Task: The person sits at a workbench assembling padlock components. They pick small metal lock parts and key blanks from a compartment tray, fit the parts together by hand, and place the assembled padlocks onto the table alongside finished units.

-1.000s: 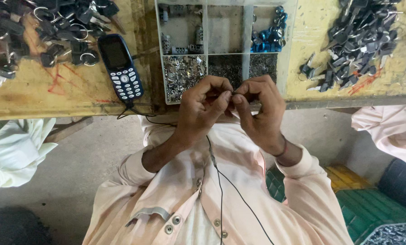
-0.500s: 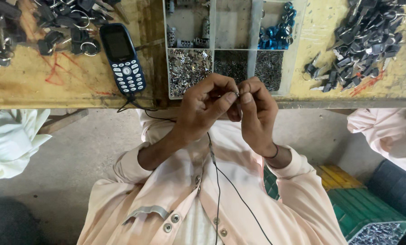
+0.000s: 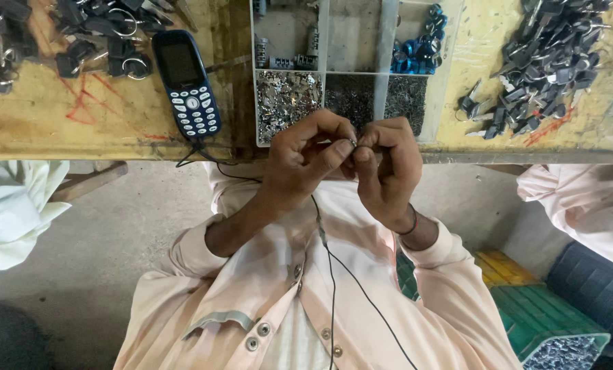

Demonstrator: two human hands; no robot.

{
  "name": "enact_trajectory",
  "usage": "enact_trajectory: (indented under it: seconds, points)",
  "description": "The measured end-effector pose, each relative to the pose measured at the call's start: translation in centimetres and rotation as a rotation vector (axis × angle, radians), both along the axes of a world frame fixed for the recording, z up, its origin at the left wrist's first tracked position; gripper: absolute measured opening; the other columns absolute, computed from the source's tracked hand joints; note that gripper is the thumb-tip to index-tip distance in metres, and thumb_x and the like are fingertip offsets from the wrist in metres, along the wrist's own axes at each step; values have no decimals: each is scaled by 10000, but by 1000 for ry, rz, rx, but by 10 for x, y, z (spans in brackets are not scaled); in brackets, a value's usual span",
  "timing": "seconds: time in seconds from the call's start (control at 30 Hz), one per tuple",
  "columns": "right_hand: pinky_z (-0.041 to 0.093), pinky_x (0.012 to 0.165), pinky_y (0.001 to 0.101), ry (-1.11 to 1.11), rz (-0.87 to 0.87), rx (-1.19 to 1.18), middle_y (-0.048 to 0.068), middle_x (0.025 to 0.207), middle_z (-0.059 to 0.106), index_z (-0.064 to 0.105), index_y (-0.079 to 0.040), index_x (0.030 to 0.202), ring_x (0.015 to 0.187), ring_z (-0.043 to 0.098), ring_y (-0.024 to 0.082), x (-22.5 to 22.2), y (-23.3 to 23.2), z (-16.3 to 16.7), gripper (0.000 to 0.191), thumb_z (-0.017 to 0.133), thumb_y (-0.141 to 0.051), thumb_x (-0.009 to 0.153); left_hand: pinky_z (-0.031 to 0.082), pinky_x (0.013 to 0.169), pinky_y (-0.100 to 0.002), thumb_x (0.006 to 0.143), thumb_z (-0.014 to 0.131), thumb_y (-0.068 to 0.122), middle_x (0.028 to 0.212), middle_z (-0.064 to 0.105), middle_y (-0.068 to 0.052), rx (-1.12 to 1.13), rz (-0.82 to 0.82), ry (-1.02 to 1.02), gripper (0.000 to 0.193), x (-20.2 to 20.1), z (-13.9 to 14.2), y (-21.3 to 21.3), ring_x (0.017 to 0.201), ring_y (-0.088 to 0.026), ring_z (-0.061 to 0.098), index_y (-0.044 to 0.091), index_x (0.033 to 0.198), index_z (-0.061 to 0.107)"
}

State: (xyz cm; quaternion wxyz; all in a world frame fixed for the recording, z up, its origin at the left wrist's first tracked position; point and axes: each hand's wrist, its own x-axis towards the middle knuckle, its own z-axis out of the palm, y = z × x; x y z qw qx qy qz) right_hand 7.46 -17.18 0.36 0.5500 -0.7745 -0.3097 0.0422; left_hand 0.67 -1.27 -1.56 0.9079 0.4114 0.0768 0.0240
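Both hands meet just below the bench edge, fingertips pinched together on a tiny metal part (image 3: 353,142) that glints between them; it is too small to tell its shape. The left hand (image 3: 306,159) curls its thumb and forefinger onto the part from one side, the other fingers folded in. The right hand (image 3: 387,168) closes on it from the other side, knuckles bent, a dark band at its wrist. Just beyond the fingers a clear tray (image 3: 382,41) sits on the yellow bench (image 3: 59,123), its near compartments filled with shiny metal bits (image 3: 286,96) and dark small parts (image 3: 375,99), a far one with blue pieces (image 3: 412,55). Left of the tray lies a blue phone (image 3: 186,82) with a thin black cable (image 3: 330,274) running down over the pale shirt. Dark key heads (image 3: 553,48) are heaped at the bench's right, more with rings (image 3: 94,34) at its left. Pale sleeves of other people show at both edges, and a green crate (image 3: 539,315) stands on the floor.
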Motion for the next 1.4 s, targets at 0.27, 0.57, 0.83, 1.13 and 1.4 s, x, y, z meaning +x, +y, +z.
enact_trajectory:
  seconds: [0.27, 0.57, 0.83, 1.13, 1.4]
  points:
    - [489, 753, 250, 1, -14, 35, 118, 1056, 597, 554, -1, 1098, 873, 576, 168, -4, 3, -5, 72, 607, 17, 1054, 615, 809, -249, 1096, 640, 110, 1047, 615, -43, 216, 65, -45, 135, -5, 7, 2, 935, -77, 652, -9, 1145, 602]
    - [583, 738, 359, -250, 401, 37, 122, 962, 689, 650, -11, 1024, 841, 715, 284, 32, -14, -7, 210, 800, 48, 890, 513, 635, -198, 956, 724, 122, 902, 686, 5, 387, -111, 35, 151, -10, 4, 26, 744, -32, 597, -3, 1039, 709]
    - [577, 818, 314, 144, 454, -232, 124, 1074, 670, 630, 6, 1124, 914, 733, 234, 67, 25, 47, 137, 687, 49, 1007, 485, 587, -212, 969, 711, 127, 849, 634, 5, -51, -163, 94, 171, -18, -10, 26, 671, -37, 563, -12, 1062, 672]
    - [467, 676, 462, -801, 256, -749, 145, 994, 597, 649, -20, 912, 897, 616, 319, 110, 116, -5, 109, 707, -70, 836, 541, 613, -232, 1001, 665, 79, 859, 639, -20, 2, -57, 81, 118, -13, -23, 33, 706, -55, 603, -16, 1068, 644]
    - [499, 706, 391, -292, 471, -496, 87, 937, 656, 572, 19, 1115, 791, 625, 241, 121, 89, 13, 225, 704, -54, 948, 548, 663, -232, 1008, 671, 77, 879, 631, -17, -75, -101, 64, 113, -7, -25, 32, 732, -50, 596, -8, 1076, 644]
